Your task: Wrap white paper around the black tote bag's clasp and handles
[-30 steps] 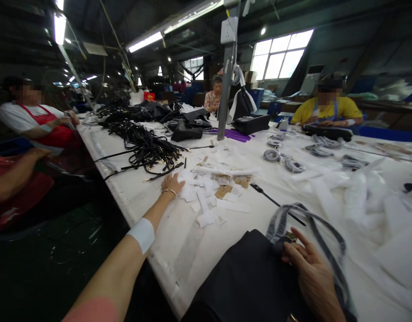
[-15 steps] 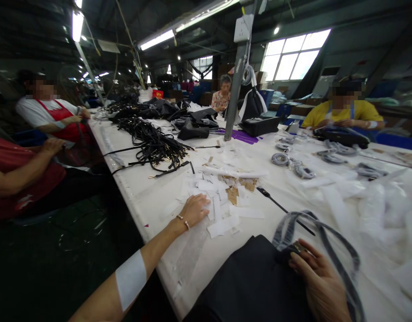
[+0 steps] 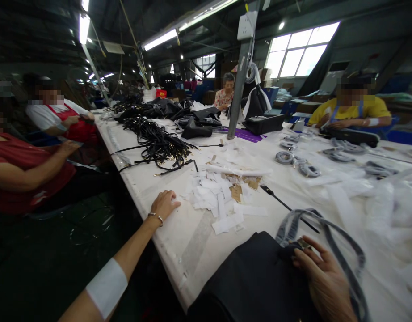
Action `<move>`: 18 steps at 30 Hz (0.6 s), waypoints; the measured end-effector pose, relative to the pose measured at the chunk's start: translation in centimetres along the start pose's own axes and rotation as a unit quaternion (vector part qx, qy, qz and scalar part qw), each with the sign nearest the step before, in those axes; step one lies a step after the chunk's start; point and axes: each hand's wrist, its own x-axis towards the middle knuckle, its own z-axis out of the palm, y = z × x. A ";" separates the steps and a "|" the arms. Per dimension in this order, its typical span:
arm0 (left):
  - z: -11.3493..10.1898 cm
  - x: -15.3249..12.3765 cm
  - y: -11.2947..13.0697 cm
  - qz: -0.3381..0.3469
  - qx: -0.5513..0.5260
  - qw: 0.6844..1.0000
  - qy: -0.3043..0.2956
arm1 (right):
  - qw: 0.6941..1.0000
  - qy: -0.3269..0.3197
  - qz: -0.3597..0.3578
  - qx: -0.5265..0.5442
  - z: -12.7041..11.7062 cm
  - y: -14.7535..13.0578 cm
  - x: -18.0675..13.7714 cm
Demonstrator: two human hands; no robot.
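My right hand [image 3: 326,273] is closed on the top of a black bag [image 3: 256,273], by a small brass-coloured fitting [image 3: 304,243]. Grey handles in clear wrapping [image 3: 340,228] loop up from the bag and curve behind that hand. My left hand [image 3: 165,208] rests on the table near its left edge, fingers apart and slightly bent, with nothing visible in them. Just right of it lies a loose heap of white paper pieces [image 3: 209,192] with some brown card tags [image 3: 237,193]. A black strap with a wider end [image 3: 276,199] lies beyond the bag.
On the white table [image 3: 142,188], black straps with gold clasps [image 3: 155,143] are piled at the left. Grey coils [image 3: 284,157] and clear plastic wrapping [image 3: 373,210] lie right. A metal post [image 3: 237,89] rises mid-table. Several co-workers sit around, one in yellow [image 3: 373,112].
My left hand has moved left off the paper pieces toward the table edge. The paper pieces now spread further left. My right hand keeps its hold on the bag. The view has shifted slightly.
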 end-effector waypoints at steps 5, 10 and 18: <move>-0.7 2.5 -0.2 -0.009 -0.023 0.998 -0.053 | 1.000 0.005 -0.005 0.006 0.4 -0.4 -0.2; -1.0 5.0 0.9 -0.006 -0.015 1.000 0.027 | 1.000 -0.004 -0.019 0.011 0.5 -0.5 -0.3; 0.6 8.2 4.1 0.084 0.026 0.996 0.001 | 1.000 -0.011 -0.015 0.019 0.3 -0.3 -0.1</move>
